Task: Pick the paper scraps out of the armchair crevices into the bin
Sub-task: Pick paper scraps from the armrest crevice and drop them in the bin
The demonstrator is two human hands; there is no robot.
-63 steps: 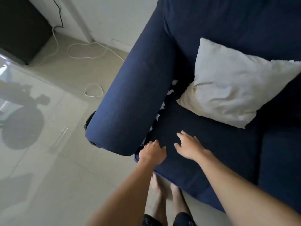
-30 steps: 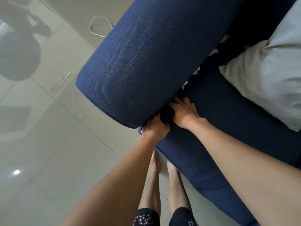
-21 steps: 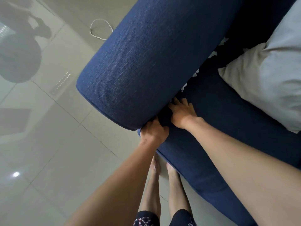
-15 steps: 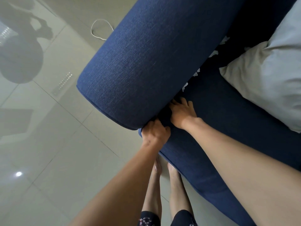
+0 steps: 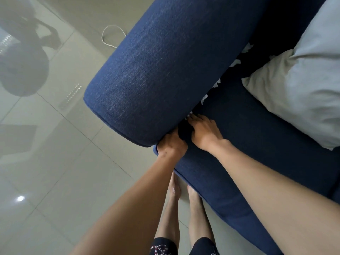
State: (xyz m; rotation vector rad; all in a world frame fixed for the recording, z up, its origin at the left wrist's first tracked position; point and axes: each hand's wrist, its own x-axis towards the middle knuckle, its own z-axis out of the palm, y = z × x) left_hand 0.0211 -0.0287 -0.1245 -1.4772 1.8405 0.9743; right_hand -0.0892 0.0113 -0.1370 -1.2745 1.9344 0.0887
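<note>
Right hand (image 5: 203, 132) crept up crevice | paper scraps (image 5: 204, 98) strung along armrest (image 5: 165, 67)

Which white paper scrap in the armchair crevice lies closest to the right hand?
The white paper scrap at the right hand's fingertips, beside the blue armrest; the others sit farther up the crevice.

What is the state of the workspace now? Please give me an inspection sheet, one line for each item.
Surface: blue seat cushion beside the armrest.
Job's things: white paper scraps along the crevice; bin nothing seen.
Clutter: pale pillow on the seat.
Hands: left hand curled at the crevice's front end; right hand flat on the cushion, fingertips at the gap; whether either holds a scrap cannot be told.
Cables: white cable looped on the floor.
Surroundings: glossy tiled floor.
</note>
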